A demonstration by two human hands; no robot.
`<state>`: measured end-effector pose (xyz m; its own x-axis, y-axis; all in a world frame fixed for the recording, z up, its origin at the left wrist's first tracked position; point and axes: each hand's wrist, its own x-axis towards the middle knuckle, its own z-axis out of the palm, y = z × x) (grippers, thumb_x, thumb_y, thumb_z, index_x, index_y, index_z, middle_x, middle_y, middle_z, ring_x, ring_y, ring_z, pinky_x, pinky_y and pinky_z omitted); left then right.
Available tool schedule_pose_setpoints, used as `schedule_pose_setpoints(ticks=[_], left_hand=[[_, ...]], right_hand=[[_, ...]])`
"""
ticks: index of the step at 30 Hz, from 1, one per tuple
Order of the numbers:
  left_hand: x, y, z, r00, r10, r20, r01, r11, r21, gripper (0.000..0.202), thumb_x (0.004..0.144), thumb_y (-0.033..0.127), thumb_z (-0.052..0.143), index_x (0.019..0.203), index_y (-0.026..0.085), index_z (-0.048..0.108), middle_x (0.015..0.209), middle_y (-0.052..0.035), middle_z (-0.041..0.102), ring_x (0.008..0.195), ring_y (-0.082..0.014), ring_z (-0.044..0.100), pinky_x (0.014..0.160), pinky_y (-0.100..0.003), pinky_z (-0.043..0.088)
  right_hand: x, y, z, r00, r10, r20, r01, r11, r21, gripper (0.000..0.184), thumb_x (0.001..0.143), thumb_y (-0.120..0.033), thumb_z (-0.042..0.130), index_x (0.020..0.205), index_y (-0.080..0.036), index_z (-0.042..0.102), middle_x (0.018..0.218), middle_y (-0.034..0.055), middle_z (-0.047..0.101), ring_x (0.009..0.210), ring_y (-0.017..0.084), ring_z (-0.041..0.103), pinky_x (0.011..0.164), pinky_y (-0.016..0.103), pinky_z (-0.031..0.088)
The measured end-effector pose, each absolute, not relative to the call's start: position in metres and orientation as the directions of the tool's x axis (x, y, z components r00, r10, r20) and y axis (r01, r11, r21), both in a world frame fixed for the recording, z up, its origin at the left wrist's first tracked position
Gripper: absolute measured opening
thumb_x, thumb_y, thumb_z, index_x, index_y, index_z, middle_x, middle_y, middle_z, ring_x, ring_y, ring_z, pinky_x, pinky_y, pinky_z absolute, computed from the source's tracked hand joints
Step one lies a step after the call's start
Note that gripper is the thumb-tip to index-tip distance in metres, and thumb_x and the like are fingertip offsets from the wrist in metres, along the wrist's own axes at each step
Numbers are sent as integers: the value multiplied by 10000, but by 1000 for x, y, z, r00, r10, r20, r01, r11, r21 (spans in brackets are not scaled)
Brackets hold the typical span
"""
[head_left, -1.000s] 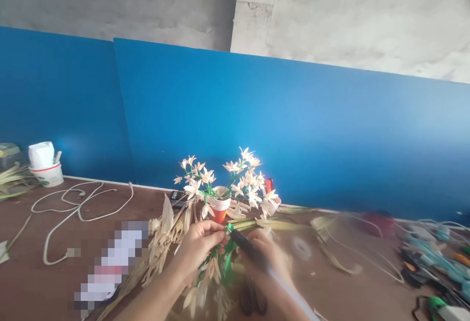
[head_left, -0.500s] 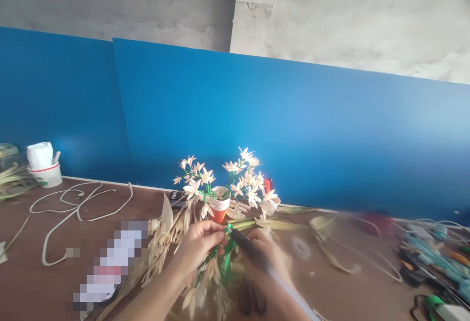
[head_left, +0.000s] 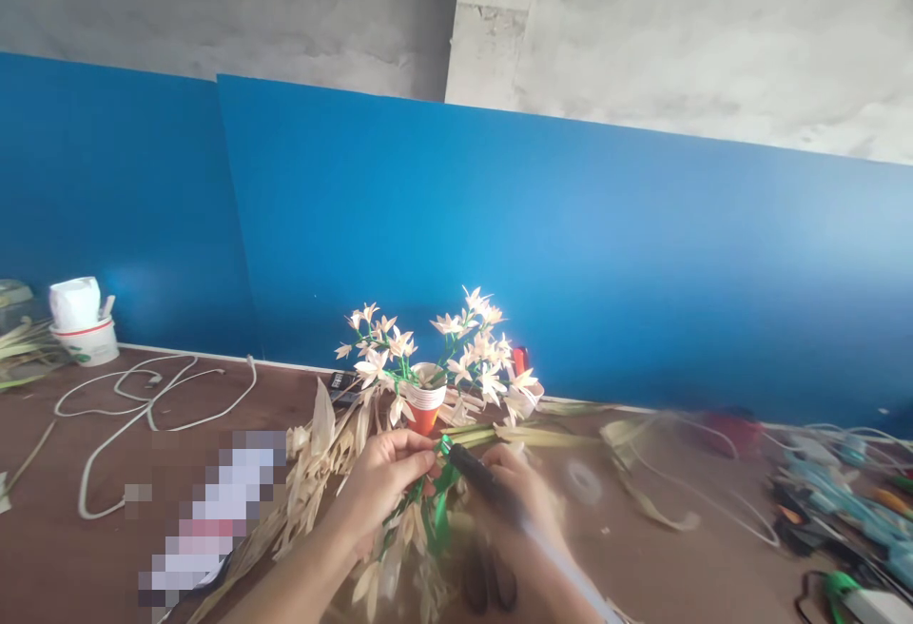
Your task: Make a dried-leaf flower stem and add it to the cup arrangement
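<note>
— What takes up most of the view?
— A blue board (head_left: 571,253) stands behind a brown table (head_left: 106,538). A white cable (head_left: 153,405) lies looped at the left.
— And in the middle?
— Pale paper flowers (head_left: 456,348) stand in a red cup (head_left: 426,407) near the board. Just in front, the left hand (head_left: 385,477) pinches a green tape (head_left: 443,448) between thumb and fingertips.
— The other hand?
— The right hand (head_left: 524,496), blurred, is curled round a black tool (head_left: 477,472), whose tip touches the tape.

Craft workshop: glue guns (head_left: 842,496), cables (head_left: 153,396), bare concrete.
</note>
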<state>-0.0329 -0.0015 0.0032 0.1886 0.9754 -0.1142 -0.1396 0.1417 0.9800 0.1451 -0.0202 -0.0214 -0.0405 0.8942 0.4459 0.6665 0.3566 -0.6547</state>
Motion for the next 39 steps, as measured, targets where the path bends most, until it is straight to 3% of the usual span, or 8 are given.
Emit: schedule_pose_setpoints(ticks=[39], left_hand=[[-32, 0, 3, 224, 969, -106, -205, 154, 967, 204, 644, 297, 732, 751, 138, 662, 624, -17, 687, 547, -130, 595, 555, -235, 440]], right_hand=[[150, -21, -17, -90, 898, 431, 693, 367, -620, 120, 675, -110, 535, 585, -189, 526, 660, -6, 558, 542, 108, 511, 485, 191, 347]])
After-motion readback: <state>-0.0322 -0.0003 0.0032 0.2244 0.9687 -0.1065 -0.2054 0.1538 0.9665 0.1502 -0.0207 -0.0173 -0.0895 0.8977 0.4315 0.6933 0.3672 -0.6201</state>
